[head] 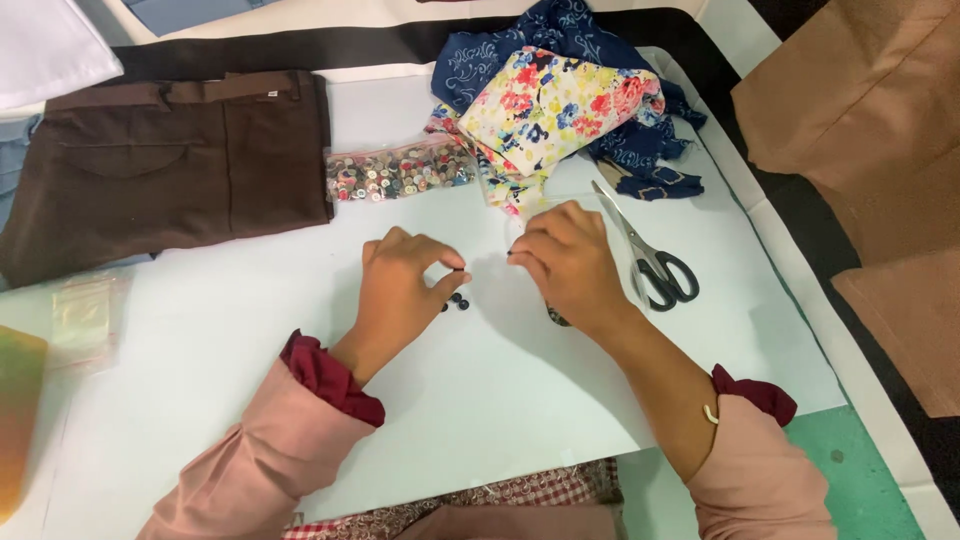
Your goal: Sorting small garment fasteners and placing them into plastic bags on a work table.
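While the left hand (400, 290) pinches a small dark round plastic button (461, 275) mid-table, the right hand's (568, 262) grip looks pinched on something unclear; buttons seem light, hard, slippery, best nipped by the rim.

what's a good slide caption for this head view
Two hands, left and right, pinch small dark buttons beside scissors.

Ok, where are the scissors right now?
The scissors lie on the white sheet, just right of the right hand, below the floral cloth.
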